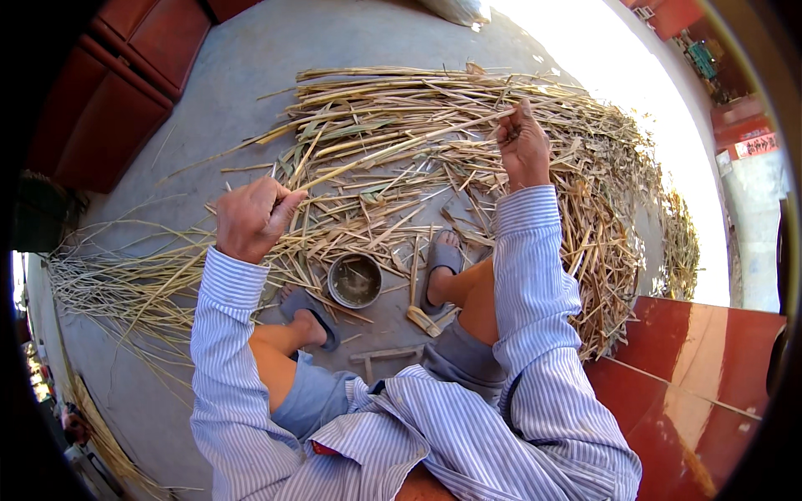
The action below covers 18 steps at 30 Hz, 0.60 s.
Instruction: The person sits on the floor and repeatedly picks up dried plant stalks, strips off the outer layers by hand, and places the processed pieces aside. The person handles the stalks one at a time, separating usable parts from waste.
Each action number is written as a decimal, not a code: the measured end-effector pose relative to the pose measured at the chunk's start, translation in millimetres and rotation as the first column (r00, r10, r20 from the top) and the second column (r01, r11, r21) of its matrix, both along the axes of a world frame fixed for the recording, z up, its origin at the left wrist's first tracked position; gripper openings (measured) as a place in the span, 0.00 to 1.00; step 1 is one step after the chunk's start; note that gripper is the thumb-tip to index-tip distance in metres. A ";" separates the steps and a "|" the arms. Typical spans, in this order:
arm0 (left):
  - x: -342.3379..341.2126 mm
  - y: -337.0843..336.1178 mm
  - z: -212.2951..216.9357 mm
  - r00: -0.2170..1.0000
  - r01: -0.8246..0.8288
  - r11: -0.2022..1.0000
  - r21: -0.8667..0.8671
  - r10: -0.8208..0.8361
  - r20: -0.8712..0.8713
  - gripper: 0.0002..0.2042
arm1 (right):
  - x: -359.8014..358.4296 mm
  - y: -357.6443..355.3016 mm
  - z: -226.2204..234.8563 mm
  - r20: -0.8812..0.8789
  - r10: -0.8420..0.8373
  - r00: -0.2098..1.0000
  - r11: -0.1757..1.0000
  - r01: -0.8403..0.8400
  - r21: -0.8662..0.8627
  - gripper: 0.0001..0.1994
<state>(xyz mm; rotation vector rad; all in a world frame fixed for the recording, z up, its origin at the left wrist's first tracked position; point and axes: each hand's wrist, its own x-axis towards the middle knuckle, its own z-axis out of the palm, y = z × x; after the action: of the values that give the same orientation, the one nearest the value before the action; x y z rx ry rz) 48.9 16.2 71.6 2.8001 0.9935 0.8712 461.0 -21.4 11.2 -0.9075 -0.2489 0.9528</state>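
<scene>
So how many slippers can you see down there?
2. One slipper is on the foot below the left hand; the other slipper is right of the round metal bowl, below the right hand. None seem hidden.

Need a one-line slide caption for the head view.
Seated person's left hand and right hand stretch a long reed stalk above a reed pile, metal bowl between sandalled feet.
</scene>
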 end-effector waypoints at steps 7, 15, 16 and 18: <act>-0.7 7.3 -10.4 0.991 -0.050 0.985 -0.163 0.069 0.113 0.13 | -75.5 0.9 24.8 0.139 0.361 0.922 0.929 -0.369 0.035 0.10; 11.9 -10.8 13.8 0.995 0.027 0.945 0.326 0.007 -0.102 0.11 | -68.3 13.2 5.5 0.030 0.271 0.962 0.946 -0.261 -0.192 0.11; 9.7 -11.9 15.8 0.993 0.025 0.932 0.361 0.019 -0.120 0.11 | -66.7 14.0 5.2 0.018 0.248 0.969 0.953 -0.240 -0.186 0.12; 1.7 -7.1 23.6 0.995 -0.004 0.935 0.355 0.041 -0.096 0.12 | -42.7 9.9 4.3 0.035 0.175 0.984 0.972 -0.167 -0.165 0.12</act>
<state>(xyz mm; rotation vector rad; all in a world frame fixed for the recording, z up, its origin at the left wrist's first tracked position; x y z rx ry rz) 50.6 9.1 95.1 3.1675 0.9681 1.0120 418.2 -11.4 15.4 -1.0716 -0.2984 1.1230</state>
